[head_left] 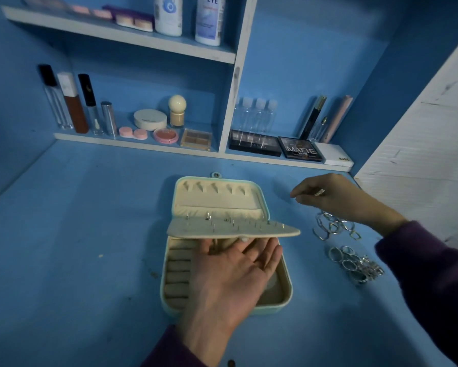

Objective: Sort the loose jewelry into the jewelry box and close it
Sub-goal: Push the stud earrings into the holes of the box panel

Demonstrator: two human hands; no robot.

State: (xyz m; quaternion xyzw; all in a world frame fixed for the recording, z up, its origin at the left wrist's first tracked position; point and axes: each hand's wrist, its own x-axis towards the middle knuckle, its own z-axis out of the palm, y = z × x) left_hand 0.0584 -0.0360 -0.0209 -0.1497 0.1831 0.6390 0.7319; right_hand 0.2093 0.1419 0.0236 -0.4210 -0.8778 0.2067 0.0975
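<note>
A pale green jewelry box (284, 292) lies open on the blue desk, its cream lid (217, 197) tipped back. My left hand (230, 276), palm up with straight fingers, props the cream earring flap (230, 230) studded with several earring posts. Under it are the ring rolls (176, 274). My right hand (336, 197) hovers right of the lid with its fingers curled, pinching a small silver piece (319, 192). Loose silver hoops (333, 225) and a heap of silver rings (355, 264) lie on the desk to the right of the box.
Shelves along the back hold lip glosses (63, 102), compacts (150, 119), eyeshadow palettes (299, 149) and small clear bottles (257, 112). A white panel (421, 154) rises at the right. Bare blue desk (77, 234) stretches left of the box.
</note>
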